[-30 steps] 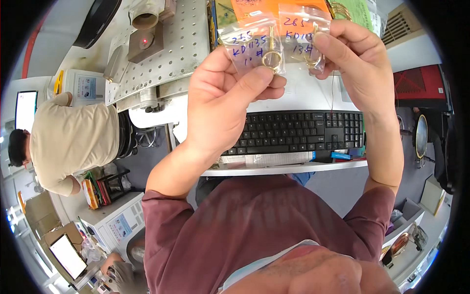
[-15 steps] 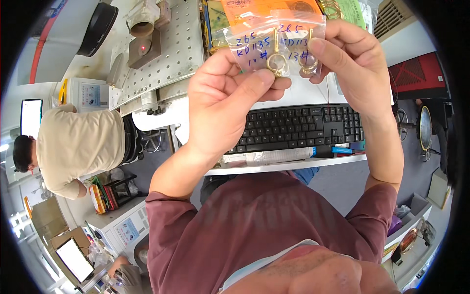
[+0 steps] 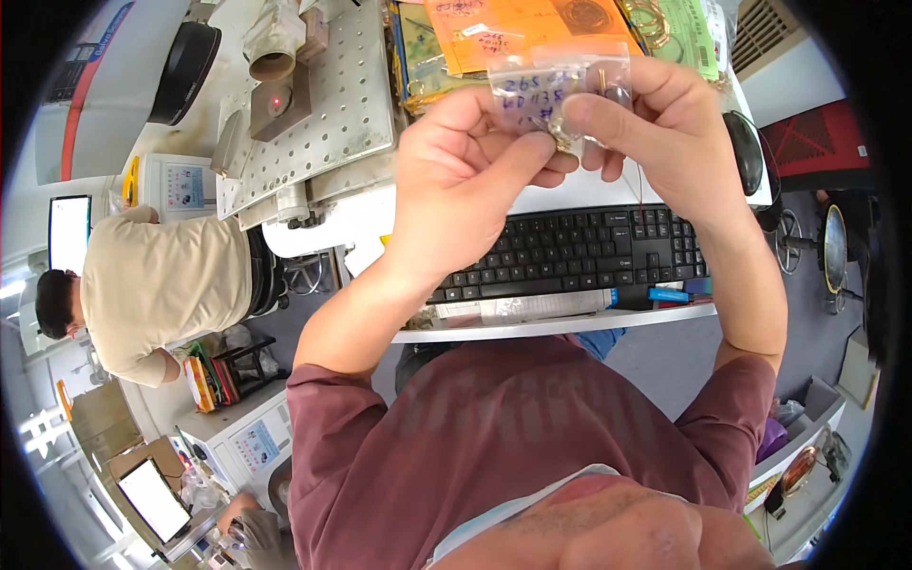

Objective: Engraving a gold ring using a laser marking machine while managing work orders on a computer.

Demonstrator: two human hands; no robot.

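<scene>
Pinching a small clear plastic bag (image 3: 560, 90) with metal rings between both hands' fingers (image 3: 518, 161) — rings apparently not out yet, bag unopened.

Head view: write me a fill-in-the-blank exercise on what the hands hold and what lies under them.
1. Both hands, left hand and right hand, hold a small clear plastic ____ with a metal ring at it.
2. Below the hands lies a black ____ on the white desk.
3. Right of the right hand sits a black computer ____.
4. The co-worker at far left wears a ____ shirt.

Missing words: bag; keyboard; mouse; beige
</scene>
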